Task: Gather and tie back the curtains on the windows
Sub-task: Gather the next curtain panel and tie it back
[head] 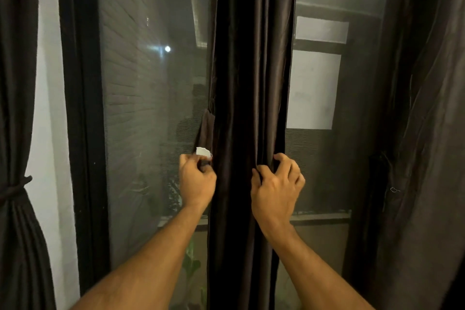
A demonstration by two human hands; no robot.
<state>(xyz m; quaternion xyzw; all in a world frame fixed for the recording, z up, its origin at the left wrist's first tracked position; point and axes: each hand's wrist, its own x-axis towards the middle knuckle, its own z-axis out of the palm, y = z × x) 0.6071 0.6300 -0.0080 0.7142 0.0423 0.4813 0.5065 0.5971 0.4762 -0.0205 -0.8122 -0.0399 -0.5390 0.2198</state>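
Head view: curtain [249, 108] bunched between gripping fingers [281, 162].

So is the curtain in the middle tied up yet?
Not yet. The middle curtain is bunched but no band circles it; the left hand holds the tie-back strap beside it, the right hand grips the folds.

Single view, head-mounted. The wide-angle camera looks forward and slightly down, square-on to a window [153, 108] at close range, within arm's reach. Both forearms enter from the bottom edge and run up to mid-frame. The gathered centre curtain [251, 83] runs the full height of the frame; further curtains close both side edges. Vertical lines bow outward near the margins. No second view to compare.
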